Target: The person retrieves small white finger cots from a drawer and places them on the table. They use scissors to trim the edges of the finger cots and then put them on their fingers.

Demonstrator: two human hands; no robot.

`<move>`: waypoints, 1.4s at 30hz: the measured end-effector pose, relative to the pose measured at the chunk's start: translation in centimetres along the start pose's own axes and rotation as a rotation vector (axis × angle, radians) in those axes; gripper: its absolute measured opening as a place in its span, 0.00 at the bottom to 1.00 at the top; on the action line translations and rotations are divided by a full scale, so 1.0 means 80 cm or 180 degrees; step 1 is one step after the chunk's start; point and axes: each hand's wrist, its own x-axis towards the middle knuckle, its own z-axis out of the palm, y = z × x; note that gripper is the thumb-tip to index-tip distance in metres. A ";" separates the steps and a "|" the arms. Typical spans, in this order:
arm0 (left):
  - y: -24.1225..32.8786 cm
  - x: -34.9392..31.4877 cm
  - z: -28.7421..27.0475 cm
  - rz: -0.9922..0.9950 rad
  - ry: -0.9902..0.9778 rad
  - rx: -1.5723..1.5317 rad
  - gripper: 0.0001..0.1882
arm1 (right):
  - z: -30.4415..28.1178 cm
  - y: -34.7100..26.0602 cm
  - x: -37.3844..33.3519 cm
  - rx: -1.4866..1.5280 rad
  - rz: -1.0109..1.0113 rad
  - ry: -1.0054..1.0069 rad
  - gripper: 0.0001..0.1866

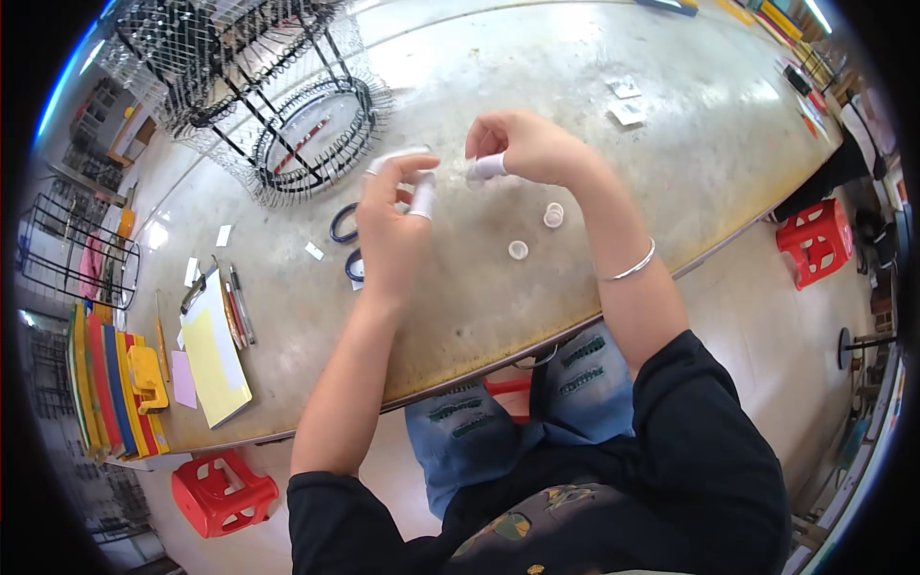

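Both my hands hover over the metal tabletop, facing each other with a gap between them. My left hand (395, 206) has white finger cots on the thumb and at least one finger. Its fingers are loosely bent and apart, slightly blurred, with nothing seen in them. A white finger cot (490, 167) covers the thumb of my right hand (537, 149). That hand's other fingers curve above the thumb, and no held item shows. Nearer to me lie small rolled white finger cots (518, 250), with more (553, 216) just beside. Dark-handled scissors (343, 223) are partly hidden behind my left hand.
A black wire rack (316, 134) with many hooks stands at the far left. Along the left side are a clipboard (213, 350), pens (240, 305) and coloured folders (110, 383). Small white packets (627, 112) lie at the far right. Red stools (225, 492) flank the table.
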 end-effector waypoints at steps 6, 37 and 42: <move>-0.008 0.005 0.001 -0.0767 -0.0165 -0.0769 0.11 | 0.017 -0.002 0.014 0.1369 -0.0130 0.0149 0.11; 0.002 0.008 -0.018 0.0486 0.0478 0.0039 0.10 | 0.059 0.006 0.022 0.3313 0.0256 -0.0573 0.13; 0.003 0.013 -0.024 0.0677 0.0296 0.0270 0.12 | 0.060 0.000 0.016 0.3580 0.0189 -0.0753 0.16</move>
